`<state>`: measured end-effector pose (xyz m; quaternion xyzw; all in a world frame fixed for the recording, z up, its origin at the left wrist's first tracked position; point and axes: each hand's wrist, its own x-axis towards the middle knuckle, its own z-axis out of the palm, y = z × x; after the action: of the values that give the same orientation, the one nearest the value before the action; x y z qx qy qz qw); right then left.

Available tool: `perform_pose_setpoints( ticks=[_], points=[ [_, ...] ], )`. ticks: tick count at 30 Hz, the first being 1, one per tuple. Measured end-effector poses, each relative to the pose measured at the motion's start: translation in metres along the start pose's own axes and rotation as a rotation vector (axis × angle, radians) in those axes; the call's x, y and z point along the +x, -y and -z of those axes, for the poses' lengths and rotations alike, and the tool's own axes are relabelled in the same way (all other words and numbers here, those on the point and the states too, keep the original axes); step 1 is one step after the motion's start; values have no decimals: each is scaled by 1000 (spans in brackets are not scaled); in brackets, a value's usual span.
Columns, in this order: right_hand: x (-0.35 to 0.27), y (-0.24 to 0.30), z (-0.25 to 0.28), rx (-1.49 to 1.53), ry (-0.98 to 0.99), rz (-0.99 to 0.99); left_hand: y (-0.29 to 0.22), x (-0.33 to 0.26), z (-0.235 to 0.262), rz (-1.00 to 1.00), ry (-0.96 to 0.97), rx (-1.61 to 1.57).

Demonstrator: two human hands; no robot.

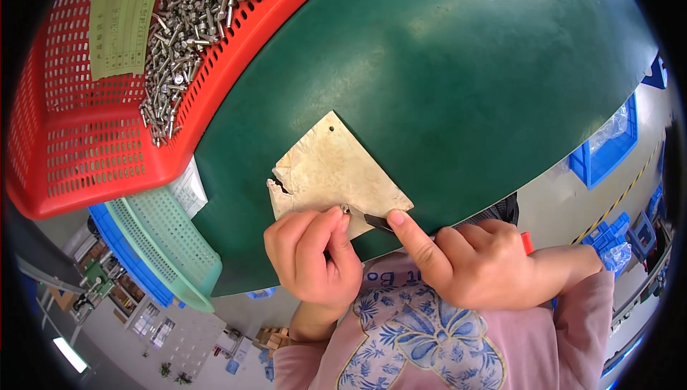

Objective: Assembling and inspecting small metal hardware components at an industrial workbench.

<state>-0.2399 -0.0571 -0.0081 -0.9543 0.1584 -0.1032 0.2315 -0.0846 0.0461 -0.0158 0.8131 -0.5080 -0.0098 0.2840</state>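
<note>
The person wears a pale pink top (429,340) with blue flower print, filling the lower middle of the frame; a long pink sleeve (580,297) covers the right forearm at lower right.

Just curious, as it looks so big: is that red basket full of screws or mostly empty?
Mostly empty. The screws lie heaped along one side of the red basket, beside a green paper slip; the remaining perforated floor shows bare.

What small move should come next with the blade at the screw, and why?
Probably press the dark blade tip closer against the small screw. The left hand pinches the screw on the worn board, while the right hand guides the blade, whose tip sits just beside it.
</note>
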Motion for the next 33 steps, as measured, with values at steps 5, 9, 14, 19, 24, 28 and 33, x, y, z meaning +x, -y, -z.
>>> perform_pose_setpoints(
  ticks=[5, 9, 14, 19, 24, 28, 33],
  points=[
    [-2, 2, -2, 1, 12, -23, 0, -1, 1, -1, -2, 4],
    [-6, -1, -8, 79, -61, -33, 1, -1, 1, 0, 2, -1],
    [-4, -3, -9, 89, -76, -7, 0, -1, 1, 7, 3, -7],
    [-5, -4, -10, 104, -95, -20, 0, 0, 1, 13, 4, -8],
    [-2, -5, -4, 272, -86, -110, -2, 4, 3, 28, 19, -11],
    [8, -10, 10, 707, -157, -319, 2, 11, 8, -89, 107, 63],
    [36, -11, 16, 999, -79, -330, 0, 11, 9, -102, -35, -166]
  ],
)
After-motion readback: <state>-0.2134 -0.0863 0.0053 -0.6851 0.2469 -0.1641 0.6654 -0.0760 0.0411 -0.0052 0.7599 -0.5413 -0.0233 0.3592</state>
